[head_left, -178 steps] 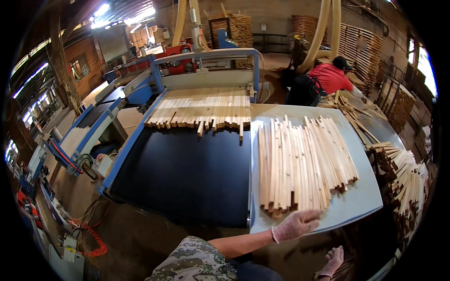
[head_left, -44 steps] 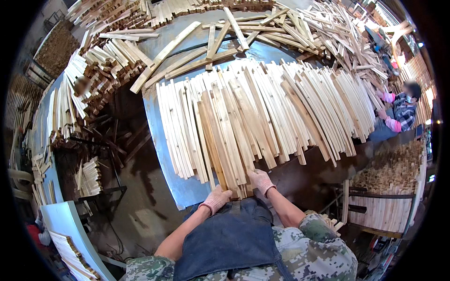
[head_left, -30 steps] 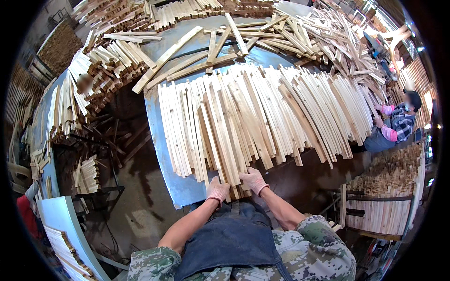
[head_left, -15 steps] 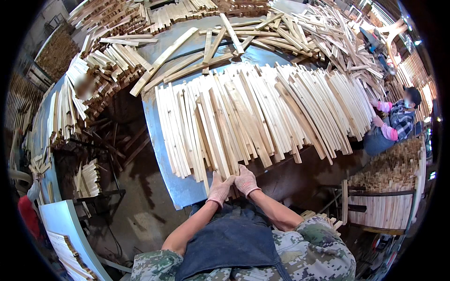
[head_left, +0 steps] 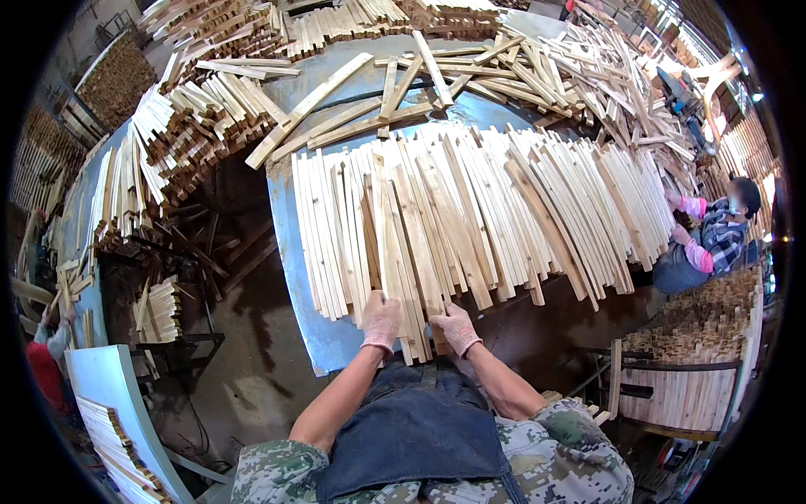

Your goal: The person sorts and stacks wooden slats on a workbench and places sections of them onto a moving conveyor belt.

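Observation:
A wide row of pale wooden strips (head_left: 470, 218) lies side by side across the blue-topped table (head_left: 295, 277). Both my hands wear light knitted gloves. At the near ends of the row, my left hand (head_left: 383, 321) is closed round the left side of a few strips. Opposite it, my right hand (head_left: 457, 326) grips the right side, by a browner strip (head_left: 426, 273). Between the hands, several strip ends (head_left: 413, 340) jut out past the rest toward my apron (head_left: 411, 437). My fingertips are partly hidden by the wood.
Loose strips (head_left: 336, 118) lie crosswise behind the row, with a jumbled heap (head_left: 604, 84) at the far right. A co-worker (head_left: 714, 227) in pink gloves stands at the row's right end. Stacked strips (head_left: 201, 126) stand to the left; another person (head_left: 50, 361) works at the far left.
My hands have moved apart, from close together at the strip ends to either side of a small group. That group now sticks out nearer to me. The view has shifted slightly.

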{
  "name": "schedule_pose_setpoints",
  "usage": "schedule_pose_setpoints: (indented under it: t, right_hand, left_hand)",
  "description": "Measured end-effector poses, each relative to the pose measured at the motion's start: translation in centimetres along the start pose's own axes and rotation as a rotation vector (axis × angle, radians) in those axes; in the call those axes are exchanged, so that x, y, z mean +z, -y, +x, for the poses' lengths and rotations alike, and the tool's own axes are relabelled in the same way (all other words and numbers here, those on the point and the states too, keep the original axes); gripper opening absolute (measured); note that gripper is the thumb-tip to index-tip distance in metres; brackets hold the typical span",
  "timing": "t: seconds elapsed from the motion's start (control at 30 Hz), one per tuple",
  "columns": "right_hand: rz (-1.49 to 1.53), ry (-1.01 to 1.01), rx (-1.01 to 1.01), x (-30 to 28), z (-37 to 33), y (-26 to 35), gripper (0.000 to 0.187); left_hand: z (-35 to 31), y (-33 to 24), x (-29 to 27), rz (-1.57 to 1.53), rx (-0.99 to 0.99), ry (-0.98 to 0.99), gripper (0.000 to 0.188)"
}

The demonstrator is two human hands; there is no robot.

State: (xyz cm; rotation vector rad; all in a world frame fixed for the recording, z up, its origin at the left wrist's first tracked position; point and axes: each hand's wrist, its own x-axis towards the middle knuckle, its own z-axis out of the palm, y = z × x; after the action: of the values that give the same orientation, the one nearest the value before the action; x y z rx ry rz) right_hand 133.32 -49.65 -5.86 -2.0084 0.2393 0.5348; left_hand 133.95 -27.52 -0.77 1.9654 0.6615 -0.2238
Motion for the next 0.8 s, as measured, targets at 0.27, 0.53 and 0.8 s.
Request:
schedule_pose_setpoints:
  t: [0.27, 0.53, 0.8]
  right_hand:
    - [-0.400, -0.149, 0.090, 2.3, -1.7, 3.4, 0.069]
    - [-0.196, -0.118, -0.068, 2.6, -1.9, 2.4, 0.078]
    - [-0.221, -0.145, -0.073, 4.9, -2.0, 5.8, 0.072]
  left_hand:
    - [-0.1, 3.3, -6.7, -0.227, 0.092, -0.237, 0.022]
    - [2.0, 8.4, -6.8, 0.724, 0.232, -0.151, 0.032]
    - [1.3, 8.7, -6.4, 0.461, 0.202, -0.058, 0.046]
